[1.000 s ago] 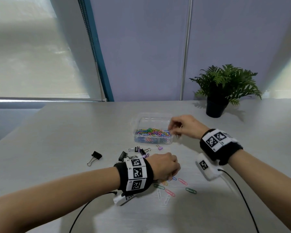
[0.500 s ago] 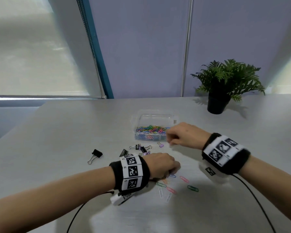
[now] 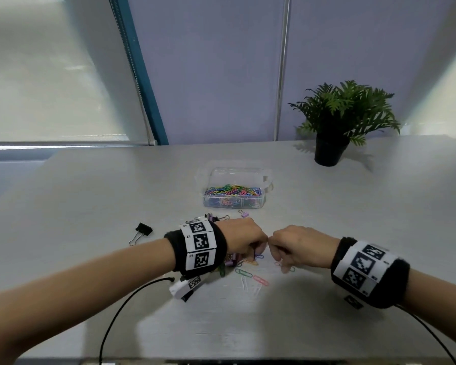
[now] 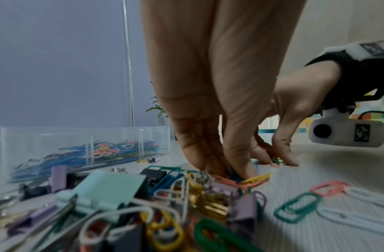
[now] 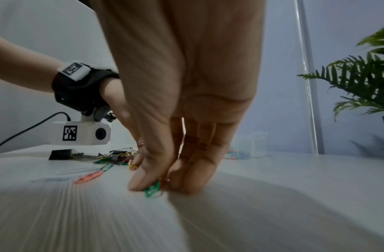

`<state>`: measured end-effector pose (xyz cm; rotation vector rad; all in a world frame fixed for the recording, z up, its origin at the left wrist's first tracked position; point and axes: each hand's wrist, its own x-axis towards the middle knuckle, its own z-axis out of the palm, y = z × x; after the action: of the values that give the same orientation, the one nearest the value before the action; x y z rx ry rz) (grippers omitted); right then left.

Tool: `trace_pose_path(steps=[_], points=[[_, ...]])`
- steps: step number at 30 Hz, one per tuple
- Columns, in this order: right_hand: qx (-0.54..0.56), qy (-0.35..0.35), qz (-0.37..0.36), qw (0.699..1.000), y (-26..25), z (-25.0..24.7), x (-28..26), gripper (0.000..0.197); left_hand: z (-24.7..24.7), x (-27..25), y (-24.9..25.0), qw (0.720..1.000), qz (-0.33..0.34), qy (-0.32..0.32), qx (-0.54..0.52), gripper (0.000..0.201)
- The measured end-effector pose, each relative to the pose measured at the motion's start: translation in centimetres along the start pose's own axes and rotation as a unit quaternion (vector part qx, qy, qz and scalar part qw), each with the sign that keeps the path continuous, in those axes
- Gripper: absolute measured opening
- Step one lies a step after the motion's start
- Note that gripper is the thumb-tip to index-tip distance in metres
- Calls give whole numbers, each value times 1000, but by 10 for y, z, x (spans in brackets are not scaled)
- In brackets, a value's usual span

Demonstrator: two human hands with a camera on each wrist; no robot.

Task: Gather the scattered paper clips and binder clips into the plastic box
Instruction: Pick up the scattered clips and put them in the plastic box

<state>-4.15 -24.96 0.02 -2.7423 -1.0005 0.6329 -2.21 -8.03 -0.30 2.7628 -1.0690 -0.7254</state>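
Note:
The clear plastic box (image 3: 234, 170) (image 4: 46, 136) sits mid-table with several coloured paper clips inside. My left hand (image 3: 250, 246) (image 4: 221, 170) is fingertips-down at the edge of a pile of paper clips and binder clips (image 4: 186, 196) and pinches paper clips there. Just to its right, my right hand (image 3: 281, 259) (image 5: 158, 185) pinches a green paper clip (image 5: 152, 190) against the table. Loose paper clips (image 3: 253, 279) lie in front of both hands. A black binder clip (image 3: 142, 230) lies alone at the left, and a small purple binder clip (image 3: 244, 213) lies near the box.
A potted plant (image 3: 337, 122) stands at the back right of the grey table (image 3: 90, 206). Black cables run from both wrist cameras toward the near edge. A wall and a window blind stand behind the table.
My right hand has come back from the box toward me and gone down onto the loose clips beside my left hand. The left hand has stayed at the pile.

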Motion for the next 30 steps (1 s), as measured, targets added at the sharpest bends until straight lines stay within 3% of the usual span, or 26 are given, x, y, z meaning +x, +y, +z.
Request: trace_pose_path(steps=[5,10,13,20,25,30], points=[[-4,27,27,999,0,4,0,17,3,-1,5,998,-5,10,67,18],[-13,63,24,998,-1,14,-3,33,10,-2,10,993,2,21,117,28],[21,68,25,997,-6,14,-9,28,10,-4,13,991,4,37,131,30],[127,67,22,989,-35,20,-11,15,8,-7,6,996,10,53,72,22],[73,74,39,994,-49,29,-3,14,5,-2,-4,997,6,49,67,20],[55,58,33,996,-49,25,2,14,-13,-5,-7,994,15,106,-16,8]])
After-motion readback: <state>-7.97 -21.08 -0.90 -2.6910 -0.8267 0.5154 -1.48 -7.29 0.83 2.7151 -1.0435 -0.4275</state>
